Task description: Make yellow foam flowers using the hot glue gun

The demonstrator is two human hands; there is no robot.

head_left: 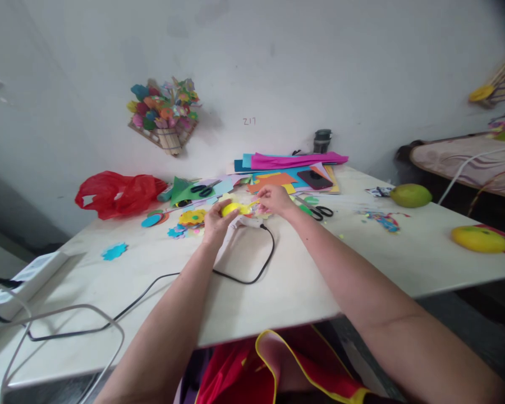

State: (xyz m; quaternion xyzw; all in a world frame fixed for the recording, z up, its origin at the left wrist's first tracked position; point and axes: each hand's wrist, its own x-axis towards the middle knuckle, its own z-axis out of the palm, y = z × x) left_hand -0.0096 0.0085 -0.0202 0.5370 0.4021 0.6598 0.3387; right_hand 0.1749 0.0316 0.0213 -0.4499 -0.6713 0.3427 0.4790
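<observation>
My left hand (217, 223) holds a yellow paper piece (230, 209) between thumb and fingers, above the middle of the table. Beside it, my right hand (274, 200) has its fingertips pinched near a thin yellow strip (253, 203), which looks held but is small and blurred. Just below the hands lies a white glue gun (244, 221) with a black cord running from it, partly hidden by my left hand. Yellow paper flowers (192, 217) sit left of my left hand. To the right of my right hand are black-handled scissors (321, 212).
A red plastic bag (118, 193) and blue paper flower (115, 251) lie left. More scissors (205, 188), paper sheets (298, 161) and a phone (315, 179) are behind. Mango-like fruits (411, 195) stand right. A power strip (29, 280) with loose cables occupies the front left.
</observation>
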